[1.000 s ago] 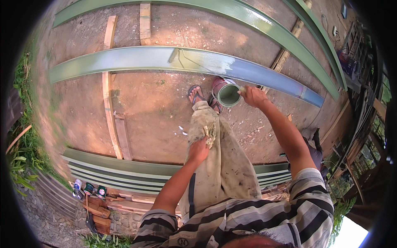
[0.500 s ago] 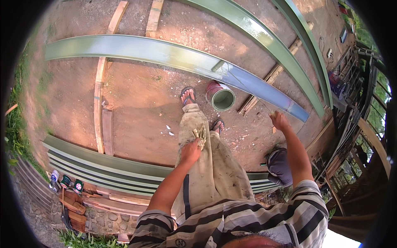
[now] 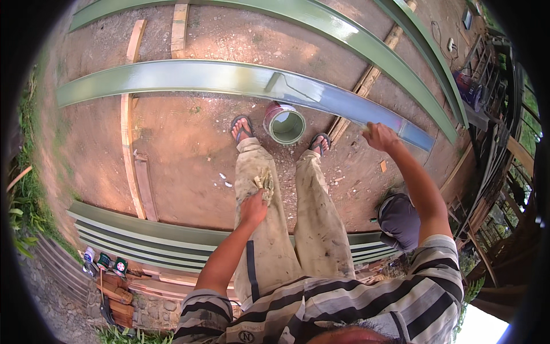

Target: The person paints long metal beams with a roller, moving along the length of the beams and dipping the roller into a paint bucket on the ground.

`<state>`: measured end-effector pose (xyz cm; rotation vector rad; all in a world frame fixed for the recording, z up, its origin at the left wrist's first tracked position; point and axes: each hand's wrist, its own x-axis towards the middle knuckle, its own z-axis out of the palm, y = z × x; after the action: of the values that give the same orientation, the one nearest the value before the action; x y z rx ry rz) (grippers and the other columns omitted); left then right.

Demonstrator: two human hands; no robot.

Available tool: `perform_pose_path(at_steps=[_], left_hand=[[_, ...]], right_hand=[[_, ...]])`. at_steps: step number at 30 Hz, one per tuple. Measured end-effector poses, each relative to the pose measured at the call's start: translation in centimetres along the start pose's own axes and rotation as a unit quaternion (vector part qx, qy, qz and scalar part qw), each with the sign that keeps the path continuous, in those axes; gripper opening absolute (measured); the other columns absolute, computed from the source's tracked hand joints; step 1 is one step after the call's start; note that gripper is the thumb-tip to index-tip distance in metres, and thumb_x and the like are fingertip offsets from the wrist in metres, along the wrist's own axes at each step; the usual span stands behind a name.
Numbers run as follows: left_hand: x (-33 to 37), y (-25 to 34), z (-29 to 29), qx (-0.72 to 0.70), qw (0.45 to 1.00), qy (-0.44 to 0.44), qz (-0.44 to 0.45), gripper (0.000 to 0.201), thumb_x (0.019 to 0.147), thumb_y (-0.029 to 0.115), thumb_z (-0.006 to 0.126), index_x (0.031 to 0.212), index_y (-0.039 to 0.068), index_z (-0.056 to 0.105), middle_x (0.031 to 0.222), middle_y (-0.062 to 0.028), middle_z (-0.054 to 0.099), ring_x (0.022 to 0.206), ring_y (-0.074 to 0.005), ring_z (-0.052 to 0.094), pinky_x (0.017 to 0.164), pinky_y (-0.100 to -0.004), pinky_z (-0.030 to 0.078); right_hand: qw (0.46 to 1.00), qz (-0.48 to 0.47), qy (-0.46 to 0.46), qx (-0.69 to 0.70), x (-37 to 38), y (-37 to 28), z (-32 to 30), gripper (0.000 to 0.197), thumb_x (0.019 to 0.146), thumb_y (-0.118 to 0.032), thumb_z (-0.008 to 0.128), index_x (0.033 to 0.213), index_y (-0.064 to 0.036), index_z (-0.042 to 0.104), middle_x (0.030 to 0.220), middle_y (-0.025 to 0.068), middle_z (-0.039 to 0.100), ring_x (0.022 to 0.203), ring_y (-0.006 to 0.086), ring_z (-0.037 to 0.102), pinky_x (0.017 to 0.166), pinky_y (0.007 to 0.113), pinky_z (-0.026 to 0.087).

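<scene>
My right hand [image 3: 381,137] grips the handle of a paint roller, whose roller head [image 3: 275,82] rests on a long metal beam [image 3: 189,77]. The beam is light green on the left and bluish grey toward its right end. In my left hand [image 3: 253,207], held low over my trouser leg, is a crumpled, stained rag [image 3: 264,183]. A reddish paint can [image 3: 269,117] stands open on the ground between my feet and the beam, its inside coated green.
More green beams [image 3: 344,28] lie beyond, across wooden supports [image 3: 127,149]. Behind my legs is a stack of green beams [image 3: 154,229]. A dark rounded bundle [image 3: 399,221] sits at the right, near scrap metal and timber. Small cans [image 3: 120,266] stand at lower left.
The roller head has moved left along the beam, and my right hand has come slightly left and closer to it. My right foot has stepped out to the right; the rag stays in my left hand.
</scene>
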<state>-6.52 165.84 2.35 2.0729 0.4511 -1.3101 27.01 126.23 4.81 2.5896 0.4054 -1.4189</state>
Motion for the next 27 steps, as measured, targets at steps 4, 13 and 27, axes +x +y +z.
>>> perform_pose_path(at_steps=[4,13,27], left_hand=[[-0.5,3.8,1.0,0.026,0.999,0.007,-0.042,0.041,0.091,0.014,0.059,0.131,0.018,0.064,0.102,-0.0221,0.074,0.101,-0.0418,0.07,0.092,-0.0537,0.053],[-0.8,11.3,8.9,0.115,0.991,0.019,-0.068,0.038,0.09,0.015,0.06,0.128,0.015,0.064,0.1,-0.0233,0.074,0.098,-0.0433,0.071,0.089,-0.0548,0.055],[-0.5,18.9,13.1,0.08,0.997,0.013,-0.004,0.038,0.092,0.017,0.061,0.129,0.018,0.064,0.095,-0.0219,0.074,0.094,-0.0425,0.072,0.085,-0.0541,0.055]], right_hand=[[0.996,-0.072,0.041,0.016,4.1,-3.8,1.6,0.053,0.103,-0.048,0.054,0.118,0.0013,0.066,0.11,0.029,0.073,0.108,0.0458,0.07,0.096,0.053,0.055],[0.999,-0.017,0.039,0.004,-3.5,21.5,13.5,0.042,0.104,-0.04,0.056,0.118,-0.0001,0.058,0.104,0.0249,0.074,0.101,0.0457,0.071,0.089,0.053,0.056],[0.989,-0.126,0.077,-0.027,2.6,12.5,12.3,0.05,0.107,-0.038,0.049,0.125,0.0072,0.059,0.107,0.023,0.075,0.105,0.0417,0.072,0.091,0.048,0.058]])
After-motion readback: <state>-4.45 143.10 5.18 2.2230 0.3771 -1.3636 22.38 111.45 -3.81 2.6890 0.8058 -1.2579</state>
